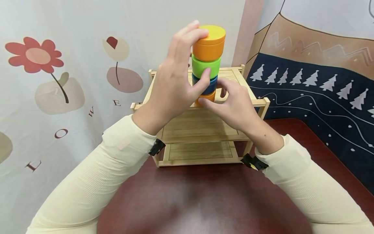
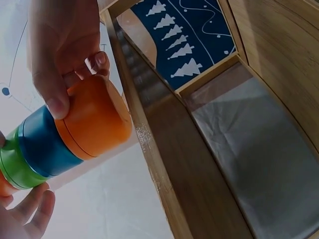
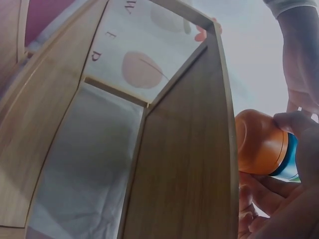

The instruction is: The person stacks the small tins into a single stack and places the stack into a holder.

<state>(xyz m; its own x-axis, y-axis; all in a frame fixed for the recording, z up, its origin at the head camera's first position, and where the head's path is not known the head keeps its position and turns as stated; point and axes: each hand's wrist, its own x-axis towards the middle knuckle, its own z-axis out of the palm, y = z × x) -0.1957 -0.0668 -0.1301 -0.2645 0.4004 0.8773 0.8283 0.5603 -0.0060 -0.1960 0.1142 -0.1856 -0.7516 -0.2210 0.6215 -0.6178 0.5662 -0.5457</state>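
Observation:
A stack of round plastic containers stands upright between both hands: orange with a yellow-orange top [image 1: 210, 50], green [image 1: 200, 65], blue [image 1: 212, 86] and orange at the bottom [image 2: 97, 117]. My left hand [image 1: 175, 73] grips the upper part from the left, fingers behind and over the top container, thumb across the green one. Low on the stack, my right hand [image 1: 238, 105] holds the bottom orange container between thumb and fingers. The stack's base overlaps the front rail of the wooden shelf [image 1: 254, 102] in the head view.
The light wooden rack has lower tiers [image 1: 201, 151] beneath its top board and stands on a dark red table [image 1: 198, 195]. Behind hangs a pale cloth with flower prints [image 1: 38, 56]; to the right, a dark blue cloth with white trees [image 1: 311, 79].

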